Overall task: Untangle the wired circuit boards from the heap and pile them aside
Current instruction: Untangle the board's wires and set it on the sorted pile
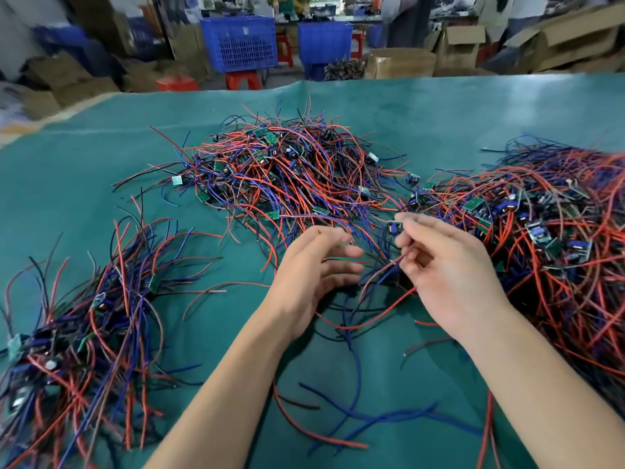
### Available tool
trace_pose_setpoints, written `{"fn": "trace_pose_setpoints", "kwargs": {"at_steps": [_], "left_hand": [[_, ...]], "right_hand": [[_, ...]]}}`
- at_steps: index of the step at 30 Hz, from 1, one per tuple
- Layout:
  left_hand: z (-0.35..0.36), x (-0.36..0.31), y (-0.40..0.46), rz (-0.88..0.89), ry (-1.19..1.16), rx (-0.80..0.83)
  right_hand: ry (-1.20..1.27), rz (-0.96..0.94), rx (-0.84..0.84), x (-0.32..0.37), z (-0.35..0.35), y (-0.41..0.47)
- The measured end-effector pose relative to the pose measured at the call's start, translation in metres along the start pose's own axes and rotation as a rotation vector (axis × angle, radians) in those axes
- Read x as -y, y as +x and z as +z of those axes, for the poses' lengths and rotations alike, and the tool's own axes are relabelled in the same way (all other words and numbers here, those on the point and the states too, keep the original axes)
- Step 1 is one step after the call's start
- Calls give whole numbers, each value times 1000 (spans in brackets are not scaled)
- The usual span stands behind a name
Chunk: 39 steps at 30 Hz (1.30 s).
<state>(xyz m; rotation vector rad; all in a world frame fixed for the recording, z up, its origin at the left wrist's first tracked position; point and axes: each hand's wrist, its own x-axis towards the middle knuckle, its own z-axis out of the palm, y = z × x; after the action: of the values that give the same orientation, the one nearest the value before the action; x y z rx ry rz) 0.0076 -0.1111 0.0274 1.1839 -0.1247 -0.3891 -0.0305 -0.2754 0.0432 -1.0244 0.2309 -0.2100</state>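
A tangled heap of small green circuit boards with red, blue and black wires (pixel 287 170) lies in the middle of the green mat. A larger heap (pixel 554 238) spreads at the right. A looser pile of boards (pixel 77 333) lies at the near left. My right hand (pixel 449 265) pinches a small wired circuit board (pixel 394 227) between thumb and fingers, its wires trailing down toward me. My left hand (pixel 314 275) hovers just left of it with fingers spread, touching loose wires but holding nothing that I can see.
The green mat (pixel 101 157) covers the table. Beyond its far edge stand blue crates (pixel 240 42), red stools (pixel 241 79), cardboard boxes (pixel 463 45) and a round cardboard drum (pixel 400 62). Loose wires (pixel 355 411) trail across the mat between my forearms.
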Motion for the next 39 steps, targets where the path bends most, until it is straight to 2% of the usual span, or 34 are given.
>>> {"fn": "trace_pose_setpoints", "kwargs": {"at_steps": [3,8,11,16,18,21,23,26,29,33,34,36,39], "left_hand": [[-1,0,0,-6,34,14],[1,3,-6,48,238,229],[-1,4,-7,104,318,232],[-1,5,-5,86,344,186],[-3,6,-4,85,337,197],[-4,6,-3,95,374,208],[-3,6,-4,108,404,233],[-3,4,-6,94,430,299],[-1,3,-6,77,448,335],[1,3,-7,88,439,292],[1,3,-6,92,438,287],[2,4,-6,102,445,292],[3,3,-7,114,460,316]], "right_hand": [[109,108,65,4,-2,1],[-149,163,98,-4,1,-2],[-154,177,155,-8,2,-4],[-58,150,192,-5,0,-3],[-147,70,192,-6,-2,-3],[-448,-193,172,-9,-5,-3],[-544,-298,145,-13,-5,-3],[-471,-248,64,-17,-6,0],[-508,-233,16,-17,-10,3],[-947,-639,-92,-17,-11,2],[-989,-700,-130,-16,-10,2],[-960,-732,-205,-13,-14,5],[-863,-685,-316,-8,-26,14]]}}
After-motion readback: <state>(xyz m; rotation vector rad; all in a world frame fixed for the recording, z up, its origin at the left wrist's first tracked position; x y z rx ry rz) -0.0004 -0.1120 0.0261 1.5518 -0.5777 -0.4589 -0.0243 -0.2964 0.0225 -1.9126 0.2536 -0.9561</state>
